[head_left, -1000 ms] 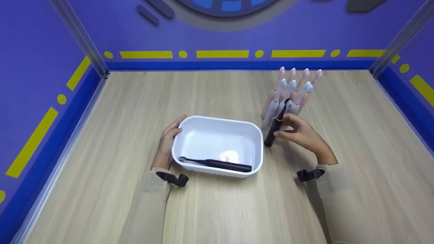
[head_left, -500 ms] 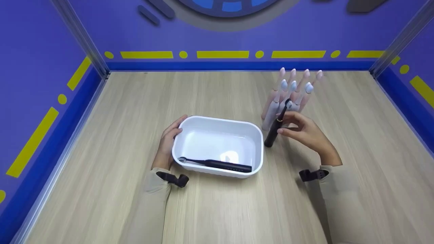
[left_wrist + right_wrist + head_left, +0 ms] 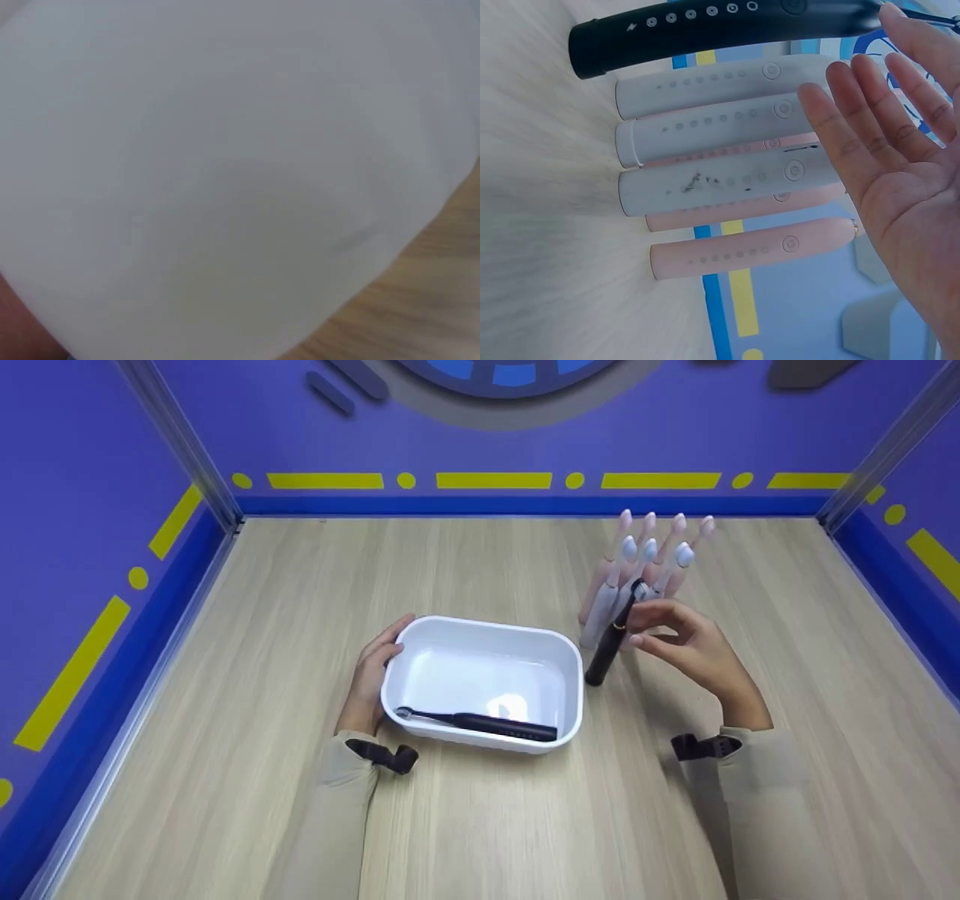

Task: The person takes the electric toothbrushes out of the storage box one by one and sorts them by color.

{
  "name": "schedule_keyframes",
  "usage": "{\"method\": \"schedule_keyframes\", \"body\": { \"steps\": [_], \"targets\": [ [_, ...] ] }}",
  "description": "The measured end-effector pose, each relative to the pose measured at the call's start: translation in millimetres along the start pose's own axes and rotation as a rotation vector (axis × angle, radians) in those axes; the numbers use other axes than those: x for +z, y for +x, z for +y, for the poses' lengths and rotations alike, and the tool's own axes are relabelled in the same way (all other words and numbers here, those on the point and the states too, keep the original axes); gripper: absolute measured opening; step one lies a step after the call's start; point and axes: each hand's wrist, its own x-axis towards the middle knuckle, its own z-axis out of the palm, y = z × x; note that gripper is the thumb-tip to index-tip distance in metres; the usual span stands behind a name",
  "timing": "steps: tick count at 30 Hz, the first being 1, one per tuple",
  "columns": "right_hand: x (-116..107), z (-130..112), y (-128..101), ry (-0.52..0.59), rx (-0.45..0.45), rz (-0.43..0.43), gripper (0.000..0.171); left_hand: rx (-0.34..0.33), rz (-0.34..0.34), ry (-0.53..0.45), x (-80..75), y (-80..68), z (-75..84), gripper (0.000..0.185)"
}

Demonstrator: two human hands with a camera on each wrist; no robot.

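Observation:
A black electric toothbrush (image 3: 609, 649) stands upright on the table, just right of the white plastic bin (image 3: 576, 682). My right hand (image 3: 686, 649) is beside it, fingers extended and loosely spread. In the right wrist view the thumb overlaps the neck of that black toothbrush, and the palm shows nothing held. At the bin's left end my left hand (image 3: 369, 679) holds the wall, thumb at the rim and fingers along the outside. Inside the bin, along its near side, lies another black electric toothbrush (image 3: 499, 725). The left wrist view is mostly filled by the bin's wall (image 3: 240, 150).
Behind the standing black toothbrush is a row of white electric toothbrushes (image 3: 600, 611), with a row of pink ones (image 3: 750, 251) farther back, all upright. Blue panels (image 3: 480, 450) with yellow marks enclose the wooden table (image 3: 480, 825) at the back and sides.
My right hand has let go of the black toothbrush and drawn back to the right, fingers opening. That toothbrush stays standing. The left hand and bin have not moved.

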Motion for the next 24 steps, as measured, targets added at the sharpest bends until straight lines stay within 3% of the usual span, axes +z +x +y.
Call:
{"method": "schedule_keyframes", "body": {
  "steps": [10, 20, 24],
  "targets": [
    [-2.2, -8.9, -4.0, 0.065, -0.034, 0.046, 0.032, 0.002, 0.008, 0.01, 0.4, 0.5, -0.7, 0.05],
    [3.1, -19.0, -9.3, 0.058, -0.122, -0.037, 0.028, 0.003, -0.005, -0.008, 0.9, -0.3, 0.2, 0.052],
    [10.4, -24.4, -9.7, -0.001, -0.156, -0.102, 0.028, 0.007, -0.009, -0.002, 0.3, -0.1, 0.4, 0.052]
  ]
}}
